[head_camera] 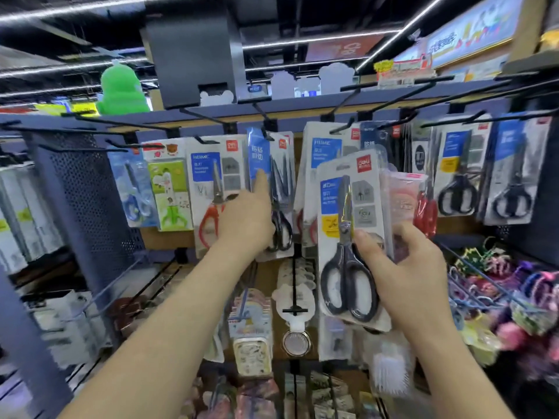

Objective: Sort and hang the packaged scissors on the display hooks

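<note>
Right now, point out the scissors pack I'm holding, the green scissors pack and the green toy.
black-handled scissors pack point(344, 228): head view, over the scissors' pivot.
green scissors pack point(170, 189): head view, card's middle.
green toy point(121, 89): head view, its body.

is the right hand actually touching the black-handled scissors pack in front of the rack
Touching. The head view shows the right hand gripping the black-handled scissors pack, its thumb pressed on the pack's front.

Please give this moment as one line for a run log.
left hand: touches hanging pack | right hand: holds black scissors pack, pink pack behind it | status: held packs not yet hung
</note>
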### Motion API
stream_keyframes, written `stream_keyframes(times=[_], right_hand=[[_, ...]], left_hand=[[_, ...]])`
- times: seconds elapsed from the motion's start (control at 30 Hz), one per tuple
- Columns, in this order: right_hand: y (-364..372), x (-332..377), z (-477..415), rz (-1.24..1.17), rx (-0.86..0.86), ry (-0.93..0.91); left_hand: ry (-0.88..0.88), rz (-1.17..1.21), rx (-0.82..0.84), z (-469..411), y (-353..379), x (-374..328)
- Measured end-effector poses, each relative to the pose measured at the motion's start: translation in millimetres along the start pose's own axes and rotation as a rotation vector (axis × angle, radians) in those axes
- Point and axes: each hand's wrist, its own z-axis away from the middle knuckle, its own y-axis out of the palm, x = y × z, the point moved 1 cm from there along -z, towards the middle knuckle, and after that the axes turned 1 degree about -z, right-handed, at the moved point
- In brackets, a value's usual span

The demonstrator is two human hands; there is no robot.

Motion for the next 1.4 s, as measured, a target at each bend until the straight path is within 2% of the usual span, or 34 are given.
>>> stream_keyframes(times=[0.17, 0.37, 0.43, 0.47, 0.53, 0.57, 0.6, 0.83, 0.93, 1.07, 1.17, 1.3, 1.4], right_hand=[[1, -12, -1, -0.149, 0.036, 0.095], [2, -18, 0, -0.306, 0.065, 0.178], [2, -18, -1, -0.356, 0.081, 0.202], [2, -18, -1, -0.372, 0.089, 0.204], [5, -16, -1, -0.394, 0.108, 0.197], [7, -16, -1, -0.396, 0.118, 0.201], [10, -15, 0, -0.398, 0.127, 0.209], [6, -22, 2, -0.385, 0.189, 0.208], [0, -25, 7, -0.317, 0.198, 0.159], [-14, -31, 13, -0.322, 0.055, 0.161], [-35, -34, 17, -0.159, -0.033, 0.097], [-72, -39, 22, -0.003, -0.17, 0.077], [-100, -49, 19, 0.106, -0.206, 0.067]], left_hand=[[0.096, -0.157, -0.024, -19, 19, -5], [0.102, -0.174, -0.139, 0, 11, -3], [0.085, 0.075, -0.275, 17, 2, 0], [0.043, 0.373, -0.286, 30, 0, 1], [-0.019, 1.084, -0.092, 53, -1, -9], [-0.024, 1.275, -0.006, 61, 0, -16], [-0.011, 1.351, 0.025, 66, 5, -23], [-0.18, 1.552, -0.136, 69, 31, -34], [-0.168, 1.657, -0.093, 70, 30, -40], [-0.202, 1.845, -0.015, 72, 33, -47], [-0.094, 1.848, 0.053, 73, 32, -52], [0.148, 1.731, 0.114, 71, 32, -72], [0.27, 1.635, 0.114, 66, 35, -102]])
